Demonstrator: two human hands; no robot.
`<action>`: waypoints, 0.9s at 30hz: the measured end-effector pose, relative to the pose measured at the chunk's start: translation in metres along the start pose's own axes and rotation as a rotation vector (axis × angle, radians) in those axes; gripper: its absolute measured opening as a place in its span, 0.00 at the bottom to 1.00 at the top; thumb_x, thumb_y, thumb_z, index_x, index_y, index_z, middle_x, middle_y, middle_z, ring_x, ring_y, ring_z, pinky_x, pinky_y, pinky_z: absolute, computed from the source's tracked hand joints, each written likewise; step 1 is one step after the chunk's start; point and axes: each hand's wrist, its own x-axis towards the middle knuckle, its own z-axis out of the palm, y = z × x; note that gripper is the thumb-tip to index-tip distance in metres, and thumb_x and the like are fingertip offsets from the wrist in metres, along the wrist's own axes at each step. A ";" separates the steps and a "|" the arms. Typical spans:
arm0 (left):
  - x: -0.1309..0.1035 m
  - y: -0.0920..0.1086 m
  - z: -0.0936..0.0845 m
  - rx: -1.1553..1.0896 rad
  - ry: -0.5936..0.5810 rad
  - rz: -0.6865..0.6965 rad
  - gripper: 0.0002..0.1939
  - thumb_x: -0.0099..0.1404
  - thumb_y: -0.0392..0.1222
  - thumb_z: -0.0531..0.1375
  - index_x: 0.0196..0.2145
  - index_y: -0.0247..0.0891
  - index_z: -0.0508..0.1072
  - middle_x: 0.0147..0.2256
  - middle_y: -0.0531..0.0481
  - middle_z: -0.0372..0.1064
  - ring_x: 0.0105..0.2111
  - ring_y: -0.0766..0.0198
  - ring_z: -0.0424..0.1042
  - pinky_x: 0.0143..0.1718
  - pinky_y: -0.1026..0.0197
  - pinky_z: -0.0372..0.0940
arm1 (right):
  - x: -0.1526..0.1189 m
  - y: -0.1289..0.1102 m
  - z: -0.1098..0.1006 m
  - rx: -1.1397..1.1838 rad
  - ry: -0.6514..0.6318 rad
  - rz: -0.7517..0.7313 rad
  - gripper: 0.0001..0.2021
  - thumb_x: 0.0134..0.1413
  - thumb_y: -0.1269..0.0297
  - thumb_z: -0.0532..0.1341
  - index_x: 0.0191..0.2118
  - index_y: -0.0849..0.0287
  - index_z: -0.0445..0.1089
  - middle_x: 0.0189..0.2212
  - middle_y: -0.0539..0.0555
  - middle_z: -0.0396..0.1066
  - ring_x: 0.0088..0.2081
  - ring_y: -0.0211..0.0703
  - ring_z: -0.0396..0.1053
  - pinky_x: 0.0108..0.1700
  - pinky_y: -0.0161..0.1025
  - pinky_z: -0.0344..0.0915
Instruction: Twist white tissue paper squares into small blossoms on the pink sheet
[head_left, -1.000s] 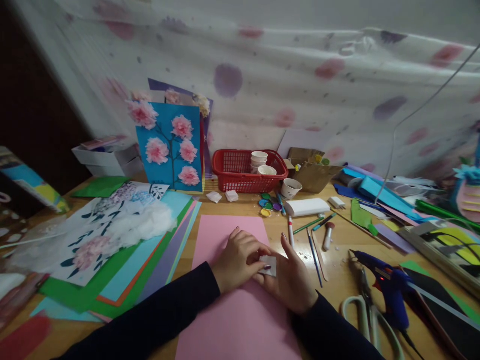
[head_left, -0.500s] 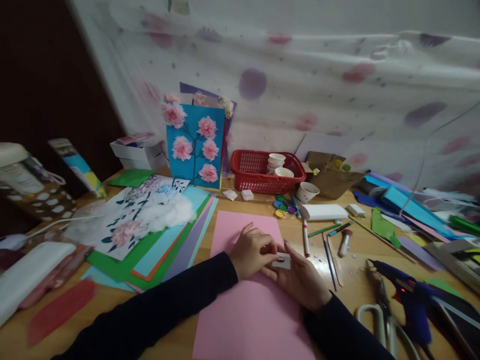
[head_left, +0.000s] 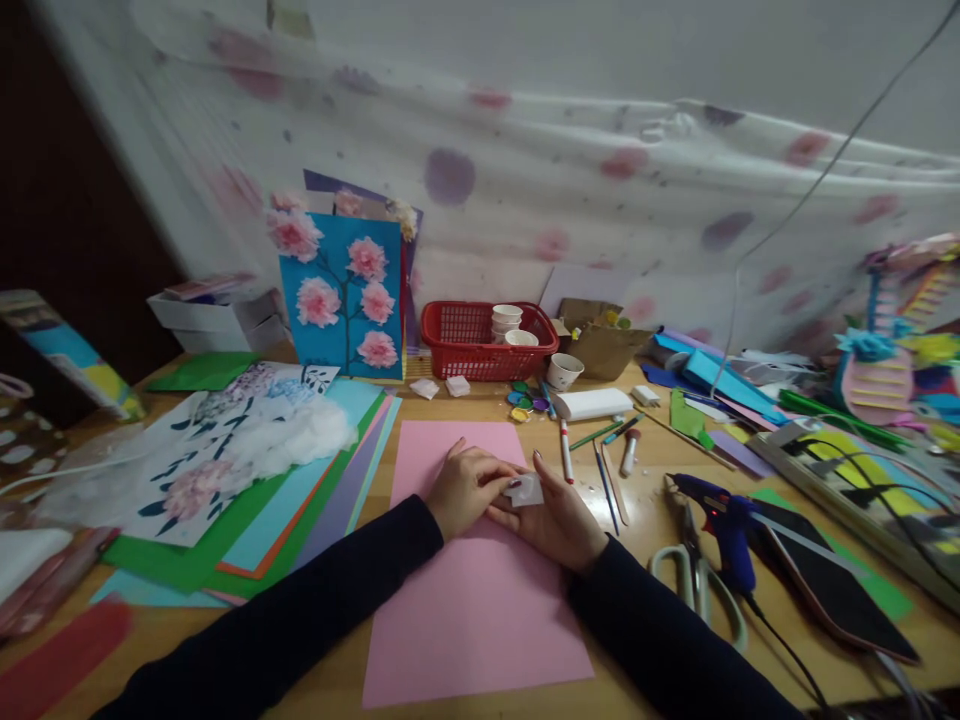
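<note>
A small white square (head_left: 529,489), like thin paper or tissue, is between my two hands above a pink sheet of paper (head_left: 472,630). My left hand (head_left: 465,492) pinches its left edge between thumb and fingers. Under and to the right of it, my right hand (head_left: 564,527) supports it with palm turned up, its thumb along the right side. Two similar small white stacks (head_left: 457,386) lie beyond the sheet. Farther back stands a blue card (head_left: 343,275) with pink fluffy flowers on a dark branch.
On the left are coloured sheets (head_left: 337,500) with white cotton fluff (head_left: 289,432). A red basket (head_left: 480,363) holding paper cups stands at the back. To the right lie a marker (head_left: 566,455), brushes, scissors (head_left: 694,580), a blue glue gun (head_left: 727,530), a phone (head_left: 840,580) and a power strip.
The view has turned to the right, so everything appears shifted left and more of the right side shows. Both hands stay at the white square with little change in grip.
</note>
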 end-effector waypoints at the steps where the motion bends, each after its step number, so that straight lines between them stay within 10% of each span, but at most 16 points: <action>1: 0.000 0.000 0.001 -0.045 0.013 -0.004 0.05 0.54 0.31 0.63 0.25 0.40 0.76 0.32 0.49 0.76 0.37 0.59 0.71 0.56 0.46 0.51 | 0.000 0.000 0.000 -0.001 0.011 -0.004 0.15 0.58 0.52 0.56 0.38 0.61 0.66 0.32 0.54 0.74 0.36 0.41 0.72 0.43 0.41 0.67; 7: 0.004 -0.005 0.001 -0.201 0.116 -0.086 0.05 0.53 0.38 0.64 0.25 0.34 0.72 0.35 0.44 0.72 0.38 0.60 0.71 0.42 0.58 0.65 | 0.001 0.000 -0.004 -0.067 0.131 -0.094 0.12 0.52 0.57 0.62 0.35 0.60 0.65 0.26 0.48 0.69 0.26 0.34 0.67 0.31 0.33 0.65; 14: 0.005 -0.002 -0.003 -0.320 0.052 -0.203 0.14 0.49 0.45 0.65 0.22 0.34 0.65 0.19 0.56 0.63 0.19 0.71 0.64 0.24 0.67 0.61 | -0.002 0.002 0.002 -0.260 0.150 -0.216 0.16 0.43 0.58 0.68 0.26 0.59 0.60 0.13 0.37 0.46 0.13 0.25 0.37 0.15 0.26 0.35; 27: -0.002 0.002 -0.006 -0.211 -0.201 -0.231 0.18 0.47 0.45 0.67 0.17 0.34 0.61 0.16 0.60 0.54 0.18 0.75 0.52 0.19 0.69 0.49 | -0.008 0.002 0.005 -0.586 0.270 -0.306 0.15 0.43 0.55 0.65 0.23 0.59 0.61 0.10 0.39 0.51 0.13 0.26 0.42 0.16 0.29 0.35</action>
